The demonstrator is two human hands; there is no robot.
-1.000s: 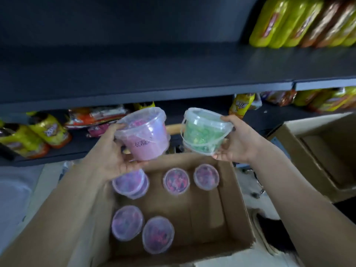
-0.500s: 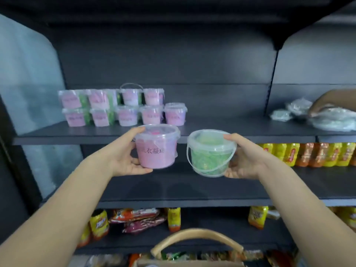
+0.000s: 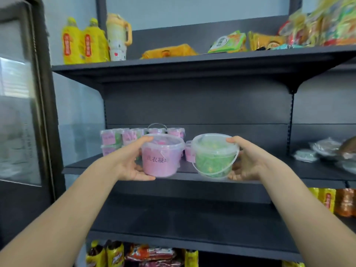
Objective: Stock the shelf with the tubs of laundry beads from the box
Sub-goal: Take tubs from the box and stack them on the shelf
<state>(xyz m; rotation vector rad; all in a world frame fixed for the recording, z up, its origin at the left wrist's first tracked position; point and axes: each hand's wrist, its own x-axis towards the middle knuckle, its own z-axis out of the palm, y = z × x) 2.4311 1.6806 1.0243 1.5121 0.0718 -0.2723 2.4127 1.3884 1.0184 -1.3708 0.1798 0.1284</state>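
Pink tub (image 3: 160, 157) and green tub (image 3: 213, 157) are now up at the middle shelf (image 3: 269, 171), at its front edge. 1 s ago both sat just above the open box, and 0.5 s ago they were in front of the board below. The view has tilted up with them, so the box is out of frame. Judgement: the carry is basically done and the set-down comes next. I can't tell if either base touches the board yet.

Left hand (image 3: 128, 162) grasps the pink tub, with the thumb under the base and fingers over the lid rim. Right hand (image 3: 248, 160) grasps the green tub the same way from the right side. The 2 tubs are side by side, nearly touching and roughly upright.

Look: both are small round clear-plastic tubs with clear snap lids. The pink one has dark printed characters on its wall. The green one has a thin bail handle hanging down the front, with bead fill visible through the wall.

Just behind and to the left is the stocked group (image 3: 123, 137), mostly pink tubs stacked 2 high. Bare board lies to its right. Clear bags (image 3: 325, 146) sit at the far right of the same shelf. Yellow bottles (image 3: 82, 41) and snack packets (image 3: 227, 42) are on the shelf above.
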